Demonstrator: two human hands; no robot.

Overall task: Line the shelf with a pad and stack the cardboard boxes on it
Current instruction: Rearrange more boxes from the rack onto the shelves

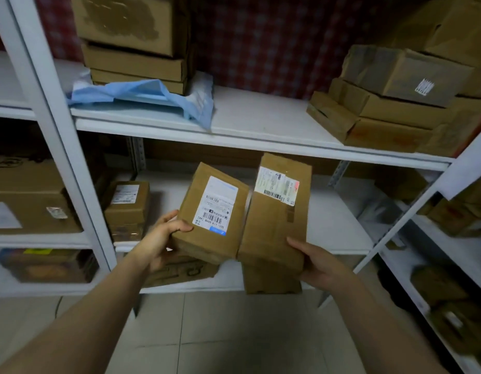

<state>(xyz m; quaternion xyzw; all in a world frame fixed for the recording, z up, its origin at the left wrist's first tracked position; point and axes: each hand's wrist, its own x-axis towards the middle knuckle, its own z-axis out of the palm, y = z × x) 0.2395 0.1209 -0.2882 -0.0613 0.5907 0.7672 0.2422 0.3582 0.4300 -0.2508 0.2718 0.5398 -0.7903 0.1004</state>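
My left hand (163, 238) grips the near left corner of a small cardboard box with a white and blue label (211, 211). My right hand (318, 263) holds the near right side of a longer cardboard box with a barcode label (277, 222). Both boxes are held side by side in front of the lower white shelf (339, 220). Another box (271, 280) shows under the right one. A crumpled light blue pad (142, 95) lies at the left of the upper white shelf (261, 120), under a stack of flat cardboard boxes (136, 47).
A second pile of cardboard boxes (390, 103) sits at the right of the upper shelf. Small boxes (127, 206) stand at the left of the lower shelf. White uprights (50, 125) frame the bay, with more boxes on neighbouring racks (449, 292). Tiled floor (234, 333) lies below.
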